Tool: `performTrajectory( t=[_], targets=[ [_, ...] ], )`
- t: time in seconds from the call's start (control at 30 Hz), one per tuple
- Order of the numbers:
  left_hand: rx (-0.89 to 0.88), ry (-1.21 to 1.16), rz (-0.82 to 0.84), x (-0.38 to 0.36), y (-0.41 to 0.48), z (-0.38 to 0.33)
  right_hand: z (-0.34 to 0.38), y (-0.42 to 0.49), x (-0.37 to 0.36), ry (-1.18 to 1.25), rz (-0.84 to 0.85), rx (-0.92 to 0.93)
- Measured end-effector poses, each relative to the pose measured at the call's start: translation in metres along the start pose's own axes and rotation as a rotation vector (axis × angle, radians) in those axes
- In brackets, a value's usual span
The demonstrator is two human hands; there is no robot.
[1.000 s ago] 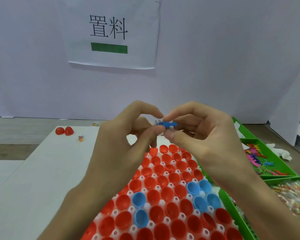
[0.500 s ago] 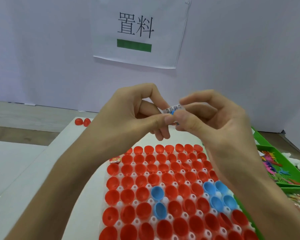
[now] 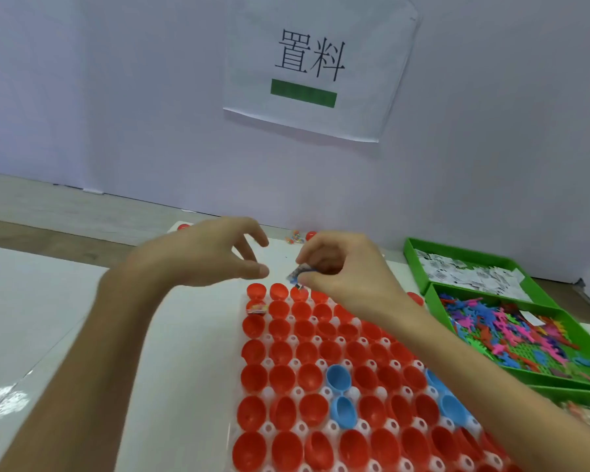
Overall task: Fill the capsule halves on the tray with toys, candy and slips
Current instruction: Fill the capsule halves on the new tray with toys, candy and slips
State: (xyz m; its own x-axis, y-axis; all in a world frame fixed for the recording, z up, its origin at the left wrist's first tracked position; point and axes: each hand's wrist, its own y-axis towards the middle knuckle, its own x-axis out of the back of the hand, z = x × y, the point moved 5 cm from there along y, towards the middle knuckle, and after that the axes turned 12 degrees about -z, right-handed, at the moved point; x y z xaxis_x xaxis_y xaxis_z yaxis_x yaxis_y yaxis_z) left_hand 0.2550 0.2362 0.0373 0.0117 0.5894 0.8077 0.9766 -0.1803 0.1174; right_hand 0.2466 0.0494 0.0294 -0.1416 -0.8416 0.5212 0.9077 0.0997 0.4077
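Several green bins [image 3: 431, 296] right of tray [image 3: 268, 427]; forearm [image 3: 474, 369] across capsule halves [image 3: 281, 378]

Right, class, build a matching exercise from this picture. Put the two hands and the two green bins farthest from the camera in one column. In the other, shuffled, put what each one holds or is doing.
Column A
1. left hand
2. right hand
3. far green bin
4. middle green bin

Column B
a. filled with coloured plastic toys
b. pinches a small bundle above the far row of the tray
c. fingers spread, holding nothing
d. filled with white paper slips

Pairs: 1-c, 2-b, 3-d, 4-a
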Motion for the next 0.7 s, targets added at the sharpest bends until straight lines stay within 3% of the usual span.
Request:
performTrajectory(
  t=[0.47, 0.7],
  targets=[
    [0.004, -0.023, 0.087, -0.043, 0.018, 0.021, -0.031, 0.002, -0.054, -0.302, 0.190, 0.076],
    [-0.020, 0.002, 0.130, -0.056, 0.018, 0.019, -0.029, 0.003, -0.057, -0.310, 0.197, 0.068]
  ],
)
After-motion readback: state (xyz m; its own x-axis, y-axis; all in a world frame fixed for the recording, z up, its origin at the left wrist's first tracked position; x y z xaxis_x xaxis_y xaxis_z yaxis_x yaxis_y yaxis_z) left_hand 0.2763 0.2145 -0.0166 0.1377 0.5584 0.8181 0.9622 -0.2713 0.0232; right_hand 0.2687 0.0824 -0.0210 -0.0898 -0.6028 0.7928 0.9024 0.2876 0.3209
